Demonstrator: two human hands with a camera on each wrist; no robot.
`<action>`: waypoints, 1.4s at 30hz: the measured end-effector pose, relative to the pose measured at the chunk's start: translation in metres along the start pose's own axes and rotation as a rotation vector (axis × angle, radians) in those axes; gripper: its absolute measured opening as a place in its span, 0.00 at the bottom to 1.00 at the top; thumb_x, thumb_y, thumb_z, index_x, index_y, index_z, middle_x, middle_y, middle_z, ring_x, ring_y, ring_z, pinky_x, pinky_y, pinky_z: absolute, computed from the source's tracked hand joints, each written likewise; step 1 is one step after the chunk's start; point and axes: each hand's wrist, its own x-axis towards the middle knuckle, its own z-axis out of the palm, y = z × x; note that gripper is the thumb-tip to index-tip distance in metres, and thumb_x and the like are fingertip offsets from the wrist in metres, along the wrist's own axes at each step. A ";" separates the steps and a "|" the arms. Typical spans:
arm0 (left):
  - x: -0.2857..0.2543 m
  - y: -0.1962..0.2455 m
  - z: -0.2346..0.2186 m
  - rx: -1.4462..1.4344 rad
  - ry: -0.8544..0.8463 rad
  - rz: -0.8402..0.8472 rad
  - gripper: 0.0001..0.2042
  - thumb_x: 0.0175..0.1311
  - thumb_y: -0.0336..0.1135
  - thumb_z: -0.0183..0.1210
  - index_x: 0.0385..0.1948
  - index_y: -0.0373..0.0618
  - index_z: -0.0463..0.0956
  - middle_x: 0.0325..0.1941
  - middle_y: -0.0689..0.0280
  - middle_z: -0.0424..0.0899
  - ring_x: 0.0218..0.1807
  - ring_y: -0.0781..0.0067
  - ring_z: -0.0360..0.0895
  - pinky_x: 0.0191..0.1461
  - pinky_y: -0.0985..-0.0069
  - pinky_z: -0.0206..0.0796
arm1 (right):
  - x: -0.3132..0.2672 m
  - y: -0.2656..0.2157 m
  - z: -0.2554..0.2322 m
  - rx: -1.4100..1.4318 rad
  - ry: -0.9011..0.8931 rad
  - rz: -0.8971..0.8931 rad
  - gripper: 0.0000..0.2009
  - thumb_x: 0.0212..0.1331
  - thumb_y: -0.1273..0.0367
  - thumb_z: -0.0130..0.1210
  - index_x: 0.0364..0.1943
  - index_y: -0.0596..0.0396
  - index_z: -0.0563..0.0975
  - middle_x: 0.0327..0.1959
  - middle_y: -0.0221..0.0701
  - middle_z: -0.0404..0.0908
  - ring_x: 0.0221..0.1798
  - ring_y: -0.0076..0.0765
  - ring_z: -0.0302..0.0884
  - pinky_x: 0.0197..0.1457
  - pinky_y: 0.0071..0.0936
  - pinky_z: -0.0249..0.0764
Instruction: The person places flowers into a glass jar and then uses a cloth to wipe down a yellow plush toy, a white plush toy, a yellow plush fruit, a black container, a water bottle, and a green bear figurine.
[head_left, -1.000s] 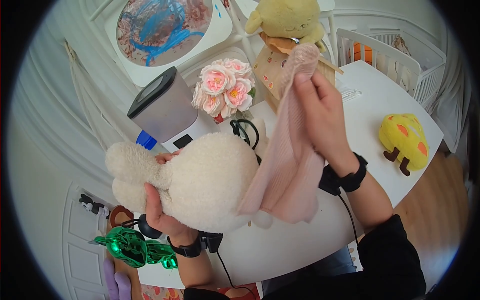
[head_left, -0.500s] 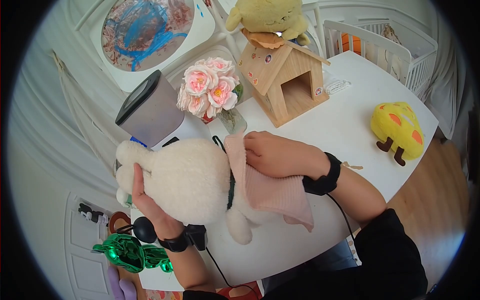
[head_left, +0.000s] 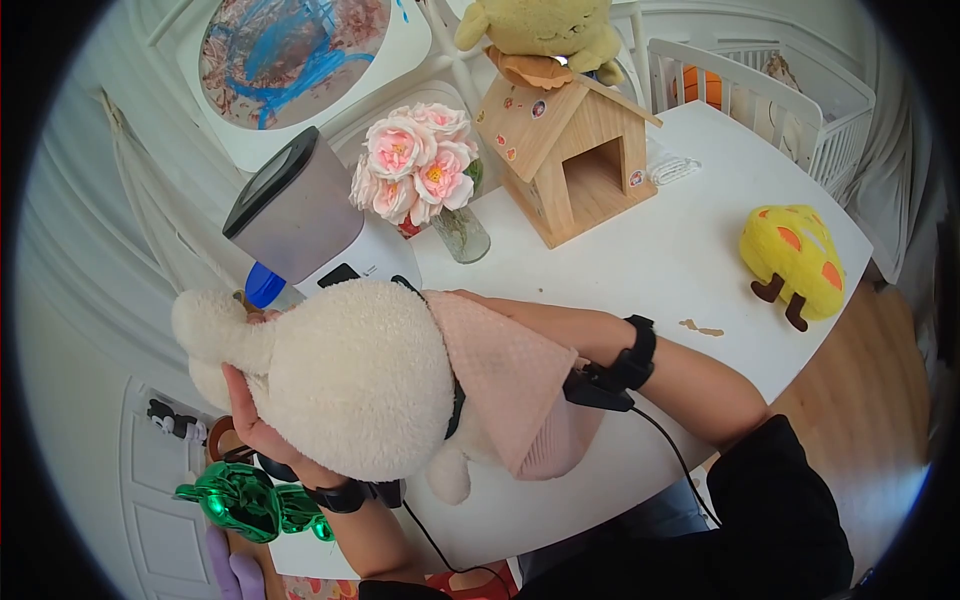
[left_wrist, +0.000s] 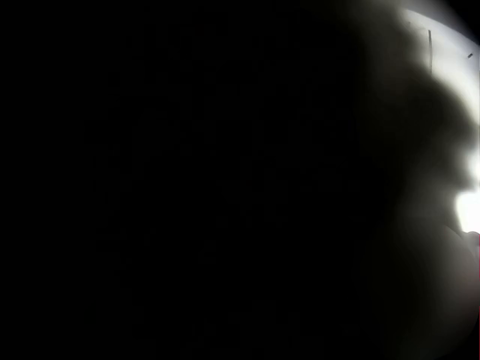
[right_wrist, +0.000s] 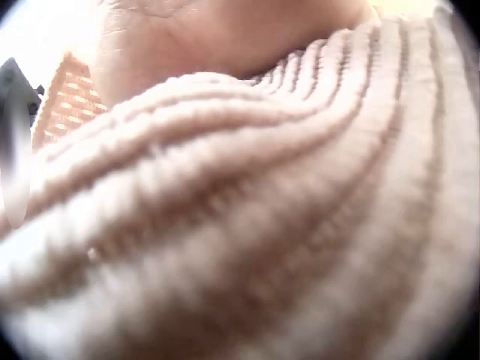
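Note:
A white plush toy [head_left: 360, 375] with long ears lies tipped sideways above the table in the head view, its ears to the left. My left hand [head_left: 255, 425] grips it where the ears meet the head, thumb on the near side. A dark green band [head_left: 455, 410] circles its neck. Pink ribbed knit cloth [head_left: 520, 385] drapes over its body, and one flap lies across my right wrist. My right hand [head_left: 485, 303] reaches along the cloth's far side at the neck, fingers hidden. In the right wrist view, ribbed cloth [right_wrist: 225, 202] fills most of the picture below the hand [right_wrist: 232, 37].
Behind the toy stand a glass vase [head_left: 465, 237] of pink roses, a grey container with a dark lid [head_left: 300, 205] and a wooden house [head_left: 570, 160]. A yellow plush [head_left: 795, 265] sits at the right. A shiny green figure [head_left: 245, 500] is at the lower left. The left wrist view is mostly black.
My right hand has brought the raised pink cloth down onto the toy's body, then gone under its flap at the neck. My left hand still holds the toy, now slightly further left.

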 end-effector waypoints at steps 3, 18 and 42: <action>0.001 0.001 -0.002 0.025 0.045 -0.060 0.26 0.75 0.52 0.43 0.62 0.40 0.69 0.61 0.55 0.79 0.62 0.51 0.76 0.70 0.50 0.64 | 0.001 -0.005 0.007 0.132 0.002 0.072 0.23 0.69 0.65 0.53 0.65 0.58 0.68 0.60 0.35 0.76 0.62 0.27 0.71 0.68 0.28 0.65; 0.008 0.018 -0.022 0.051 0.136 -0.035 0.28 0.73 0.57 0.44 0.63 0.44 0.71 0.62 0.58 0.80 0.62 0.51 0.77 0.68 0.51 0.66 | 0.005 -0.006 0.007 0.521 0.249 0.262 0.15 0.74 0.65 0.47 0.52 0.61 0.79 0.46 0.30 0.84 0.45 0.19 0.81 0.49 0.21 0.78; -0.002 -0.004 0.026 0.678 -0.118 0.194 0.56 0.42 0.59 0.75 0.73 0.40 0.54 0.67 0.56 0.71 0.69 0.59 0.68 0.73 0.60 0.60 | 0.006 -0.053 0.010 0.290 0.815 -0.081 0.14 0.74 0.66 0.50 0.51 0.62 0.79 0.43 0.26 0.84 0.44 0.16 0.76 0.50 0.19 0.73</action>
